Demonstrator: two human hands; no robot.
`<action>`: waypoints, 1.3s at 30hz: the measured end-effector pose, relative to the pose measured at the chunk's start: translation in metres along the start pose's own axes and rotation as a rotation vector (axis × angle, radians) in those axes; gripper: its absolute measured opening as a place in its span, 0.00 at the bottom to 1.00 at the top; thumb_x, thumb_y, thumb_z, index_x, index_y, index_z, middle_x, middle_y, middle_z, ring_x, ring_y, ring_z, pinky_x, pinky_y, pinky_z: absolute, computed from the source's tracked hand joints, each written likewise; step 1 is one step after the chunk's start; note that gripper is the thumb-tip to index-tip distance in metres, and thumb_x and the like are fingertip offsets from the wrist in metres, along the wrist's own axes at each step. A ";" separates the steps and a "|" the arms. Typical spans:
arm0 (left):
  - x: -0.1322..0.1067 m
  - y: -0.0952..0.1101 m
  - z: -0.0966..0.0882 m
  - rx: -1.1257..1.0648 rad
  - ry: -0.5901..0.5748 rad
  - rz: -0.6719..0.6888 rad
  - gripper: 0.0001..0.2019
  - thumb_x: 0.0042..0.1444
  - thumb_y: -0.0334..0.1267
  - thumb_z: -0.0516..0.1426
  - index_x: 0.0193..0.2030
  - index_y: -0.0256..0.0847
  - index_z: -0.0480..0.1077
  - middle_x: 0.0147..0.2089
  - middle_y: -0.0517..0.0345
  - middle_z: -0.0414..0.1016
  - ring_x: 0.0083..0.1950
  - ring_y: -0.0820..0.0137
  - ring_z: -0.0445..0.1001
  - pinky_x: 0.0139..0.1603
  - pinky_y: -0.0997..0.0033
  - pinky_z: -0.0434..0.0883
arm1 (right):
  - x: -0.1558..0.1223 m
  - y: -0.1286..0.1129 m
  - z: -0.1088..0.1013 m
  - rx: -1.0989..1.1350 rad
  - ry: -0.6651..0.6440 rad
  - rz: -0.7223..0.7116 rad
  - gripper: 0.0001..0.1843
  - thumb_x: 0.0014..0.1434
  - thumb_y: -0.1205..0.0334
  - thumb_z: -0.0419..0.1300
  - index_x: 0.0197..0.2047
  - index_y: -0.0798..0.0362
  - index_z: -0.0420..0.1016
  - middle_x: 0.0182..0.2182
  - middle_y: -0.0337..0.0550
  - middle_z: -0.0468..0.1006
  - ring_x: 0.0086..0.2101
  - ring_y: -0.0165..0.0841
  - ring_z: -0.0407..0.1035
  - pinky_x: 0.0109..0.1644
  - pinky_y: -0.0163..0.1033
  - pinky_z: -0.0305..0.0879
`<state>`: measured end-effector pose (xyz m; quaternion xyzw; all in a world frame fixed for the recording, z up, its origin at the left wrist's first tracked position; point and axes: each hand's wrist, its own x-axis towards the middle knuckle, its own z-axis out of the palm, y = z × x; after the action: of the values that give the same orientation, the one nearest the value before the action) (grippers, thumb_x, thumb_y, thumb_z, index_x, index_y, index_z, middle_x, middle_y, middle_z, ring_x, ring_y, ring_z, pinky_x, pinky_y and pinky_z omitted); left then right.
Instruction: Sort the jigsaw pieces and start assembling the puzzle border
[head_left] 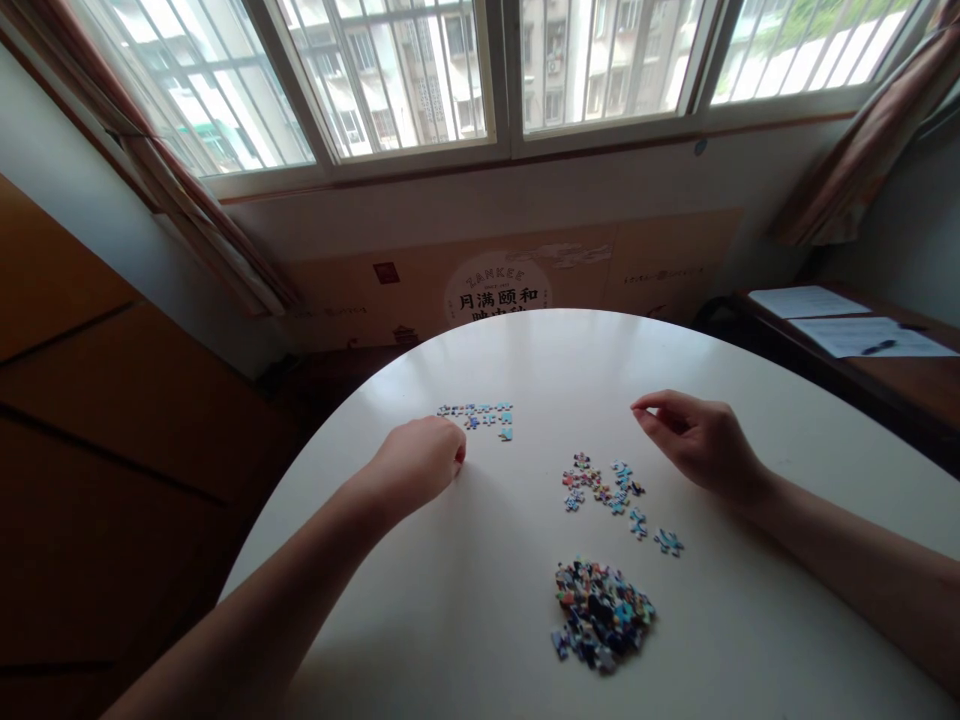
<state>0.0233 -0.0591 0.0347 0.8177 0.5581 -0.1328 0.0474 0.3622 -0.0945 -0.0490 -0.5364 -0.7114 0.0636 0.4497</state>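
Note:
My left hand [427, 452] rests on the white round table, curled into a loose fist, its fingers mostly hidden under the back of the hand. Just beyond it lies a partly joined strip of jigsaw pieces [484, 410], whose left end the hand partly covers. To the right, my right hand [694, 440] hovers with thumb and forefinger pinched together; any piece between the tips is too small to make out. Between the hands, loose jigsaw pieces [600, 490] lie scattered, with a single blue piece [669, 541] nearest my right forearm. Closer to me sits a heaped pile of jigsaw pieces [604, 615].
The table [375, 640] has a curved far edge facing a printed cardboard panel [577, 280] under barred windows. At the right, a brown side table [915, 370] bears paper sheets [810, 302] and a dark pen [879, 347]. Curtains [202, 220] hang at both sides.

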 end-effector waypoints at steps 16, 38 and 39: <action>0.007 -0.029 -0.005 -0.096 0.225 0.011 0.10 0.59 0.38 0.58 0.46 0.46 0.79 0.45 0.55 0.79 0.46 0.62 0.76 0.42 0.68 0.68 | 0.003 0.009 0.002 0.071 0.015 0.099 0.12 0.63 0.53 0.62 0.38 0.53 0.80 0.19 0.36 0.69 0.20 0.29 0.60 0.25 0.36 0.59; 0.019 -0.027 0.015 -0.071 0.192 -0.050 0.14 0.60 0.39 0.55 0.48 0.48 0.80 0.50 0.53 0.78 0.46 0.62 0.76 0.41 0.69 0.69 | 0.002 0.010 0.003 0.067 -0.020 0.093 0.13 0.63 0.51 0.62 0.38 0.52 0.80 0.19 0.35 0.67 0.20 0.29 0.59 0.24 0.36 0.57; 0.020 -0.027 0.016 -0.079 0.198 -0.051 0.14 0.60 0.38 0.55 0.48 0.48 0.80 0.50 0.53 0.78 0.46 0.62 0.76 0.41 0.69 0.69 | 0.002 0.010 0.003 0.066 -0.023 0.092 0.13 0.63 0.51 0.62 0.38 0.52 0.80 0.19 0.35 0.67 0.20 0.29 0.59 0.24 0.36 0.57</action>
<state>0.0026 -0.0344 0.0153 0.8099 0.5854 -0.0304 0.0207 0.3675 -0.0877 -0.0558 -0.5525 -0.6886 0.1138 0.4556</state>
